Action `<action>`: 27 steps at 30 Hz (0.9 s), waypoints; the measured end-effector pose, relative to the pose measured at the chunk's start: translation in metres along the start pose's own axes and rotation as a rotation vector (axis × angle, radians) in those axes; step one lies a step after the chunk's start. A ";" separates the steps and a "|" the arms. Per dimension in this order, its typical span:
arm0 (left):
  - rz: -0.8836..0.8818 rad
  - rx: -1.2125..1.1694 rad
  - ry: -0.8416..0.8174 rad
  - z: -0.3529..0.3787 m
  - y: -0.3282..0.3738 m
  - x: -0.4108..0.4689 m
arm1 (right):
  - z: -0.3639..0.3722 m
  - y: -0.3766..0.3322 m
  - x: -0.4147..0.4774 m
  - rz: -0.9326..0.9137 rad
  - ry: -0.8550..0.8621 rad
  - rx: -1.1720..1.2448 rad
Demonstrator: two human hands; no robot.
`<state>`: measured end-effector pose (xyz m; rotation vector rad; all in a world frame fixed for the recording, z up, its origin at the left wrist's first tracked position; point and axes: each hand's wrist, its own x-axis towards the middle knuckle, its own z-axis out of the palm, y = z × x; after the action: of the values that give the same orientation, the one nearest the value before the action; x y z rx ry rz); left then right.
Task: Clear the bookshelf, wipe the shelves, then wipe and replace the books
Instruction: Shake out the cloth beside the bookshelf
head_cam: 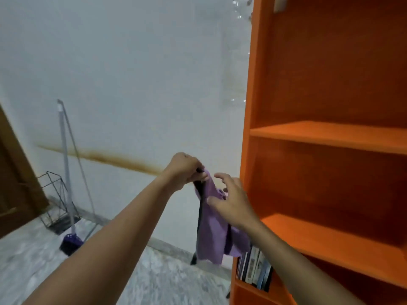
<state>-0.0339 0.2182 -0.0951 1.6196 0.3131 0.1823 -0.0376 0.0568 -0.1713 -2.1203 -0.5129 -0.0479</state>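
Purple cloth (212, 227) hangs in front of the orange bookshelf (326, 137), just left of its side panel. Left hand (184, 170) pinches the cloth's top corner between fingertips. Right hand (233, 203) is spread, fingers apart, touching the cloth's upper edge. Two upper shelves are bare. Books (253, 269) stand upright on a lower shelf. A broom (66, 172) leans against the white wall (132, 73).

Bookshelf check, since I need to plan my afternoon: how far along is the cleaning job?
Partly done. The two upper shelves of the orange bookshelf look cleared, bare boards only. In hand: the left hand pinches the purple cloth at its top, while the right hand, fingers spread, touches it. Left: books standing on a lower shelf, any wiping, then replacing the books.
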 end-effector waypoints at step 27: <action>0.687 0.172 0.006 -0.062 0.334 0.136 | -0.138 -0.268 0.267 -0.091 0.407 0.555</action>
<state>0.1064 0.3025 0.2321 1.8472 -0.2441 0.6960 0.1269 0.1670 0.1791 -1.4912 -0.3278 -0.3414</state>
